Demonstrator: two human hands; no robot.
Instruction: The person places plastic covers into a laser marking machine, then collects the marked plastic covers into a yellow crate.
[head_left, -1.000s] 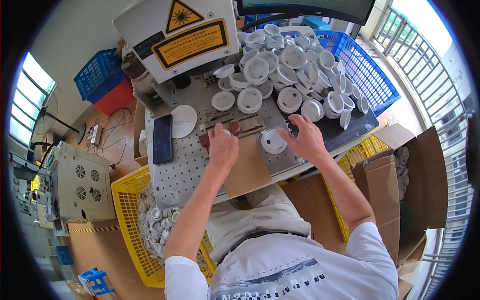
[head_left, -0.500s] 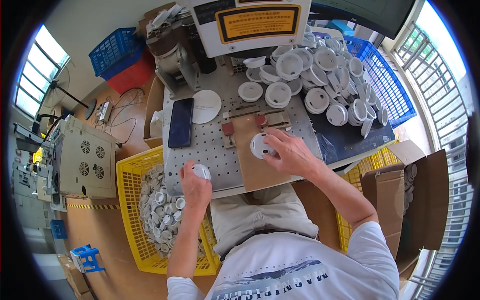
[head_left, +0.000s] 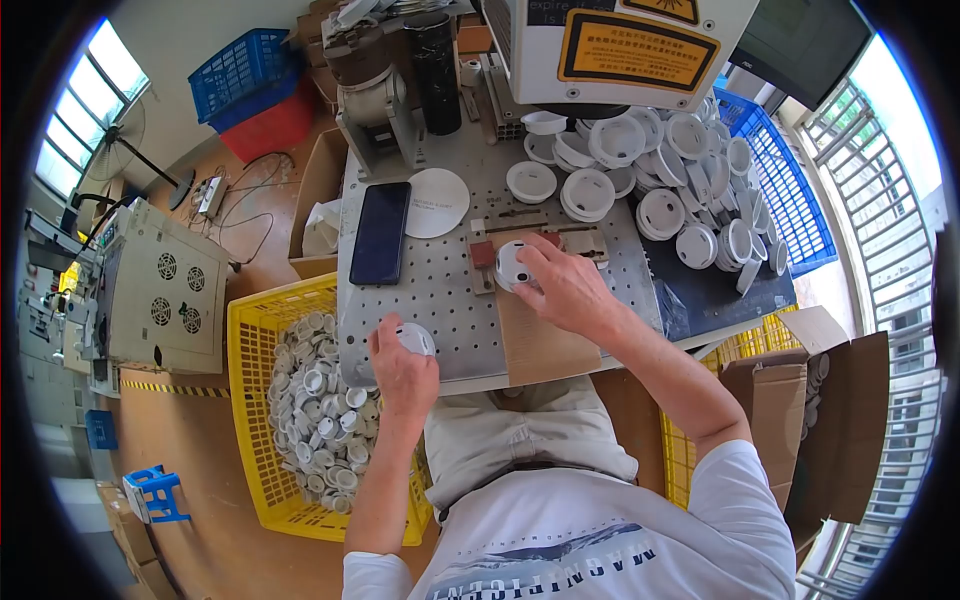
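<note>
My right hand [head_left: 562, 285] grips a round white lid [head_left: 513, 266] with dark holes, held over the fixture with reddish-brown blocks [head_left: 483, 255]. Brown cardboard [head_left: 548, 348] lies under and in front of that lid. Near the table's front left edge, my left hand [head_left: 405, 368] is closed round another white lid [head_left: 416, 339]. A dark phone [head_left: 380, 233] and a white disc [head_left: 437, 203] rest on the perforated metal table [head_left: 460, 340].
White lids [head_left: 617, 142] are heaped at the back right beside a blue basket [head_left: 790, 165]. A machine head [head_left: 640, 50] overhangs the table's back. Below left, a yellow basket [head_left: 240, 400] holds small white parts. Open cardboard boxes [head_left: 765, 400] stand at the right.
The view has shifted. My right hand has carried its lid back toward the fixture blocks, from lower on the cardboard. My left hand still holds its lid near the front edge.
</note>
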